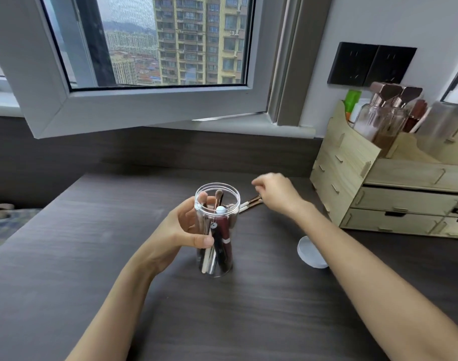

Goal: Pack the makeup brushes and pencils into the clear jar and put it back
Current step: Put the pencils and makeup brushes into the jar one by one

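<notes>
My left hand (188, 225) is wrapped around the clear jar (217, 230), thumb across the near wall and fingers behind it. I judge that grip is there to keep the tall, narrow jar upright on the table (92, 282) while things go in from above. My right hand (277, 195) is reaching past the jar toward the two loose brushes (250, 203) lying just behind it. Its fingers are curled and blurred, so I cannot tell whether they have closed on a handle or only hover over them.

The jar stands near the middle of the table with its mouth open. It already holds several brushes and pencils standing on end, among them a dark red tube-like piece. The white lid (311, 252) lies off to the right, near my right forearm, out of the way of the loading.

The wooden organizer (379, 183) sits at the far right against the wall. I take that as the likely home for the jar once the last pieces are in and the lid is on.
</notes>
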`<state>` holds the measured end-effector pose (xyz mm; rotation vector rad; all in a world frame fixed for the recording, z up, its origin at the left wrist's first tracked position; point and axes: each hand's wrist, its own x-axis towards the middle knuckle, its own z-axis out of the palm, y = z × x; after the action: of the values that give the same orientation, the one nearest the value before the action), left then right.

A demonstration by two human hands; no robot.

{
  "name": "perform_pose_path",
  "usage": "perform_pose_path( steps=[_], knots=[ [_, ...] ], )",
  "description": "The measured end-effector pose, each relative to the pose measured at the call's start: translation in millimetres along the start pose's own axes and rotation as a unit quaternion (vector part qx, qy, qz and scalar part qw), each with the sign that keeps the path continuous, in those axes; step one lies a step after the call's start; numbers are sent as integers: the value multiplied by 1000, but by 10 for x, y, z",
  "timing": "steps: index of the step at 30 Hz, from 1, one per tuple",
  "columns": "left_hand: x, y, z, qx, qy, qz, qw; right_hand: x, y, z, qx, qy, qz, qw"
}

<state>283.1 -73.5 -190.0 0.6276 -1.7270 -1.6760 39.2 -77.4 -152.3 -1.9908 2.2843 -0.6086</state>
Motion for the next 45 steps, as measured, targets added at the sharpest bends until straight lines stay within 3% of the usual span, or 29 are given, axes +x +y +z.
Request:
perform_pose_path(
  steps=[2,5,11,22,28,32,35,40,42,45],
  knots=[
    [-1,0,-41,3,11,0,1000,80,197,252,-84,-59,3,995],
    [-1,-4,-76,2,15,-3,1000,139,322,420,-141,-87,-42,985],
    [16,-2,-98,3,14,-8,1000,226,368,432,-152,-82,-88,981],
    [12,15,-64,0,1,7,1000,243,436,207,-125,-147,-93,977],
    [9,-14,-87,-5,8,-4,1000,223,498,288,-165,-136,-88,973],
    [5,-21,-86,5,10,-12,1000,81,403,301,-218,-6,-176,960],
    [11,-15,-90,8,9,-16,1000,10,340,380,-188,-21,-233,954],
    [3,-12,-90,5,11,-18,1000,-11,345,415,-163,-59,-214,961],
    [2,-14,-83,0,9,-12,1000,-72,315,355,-119,-48,-173,977],
    [5,-14,-75,-8,7,-4,1000,-156,199,18,54,7,-87,995]
  ],
)
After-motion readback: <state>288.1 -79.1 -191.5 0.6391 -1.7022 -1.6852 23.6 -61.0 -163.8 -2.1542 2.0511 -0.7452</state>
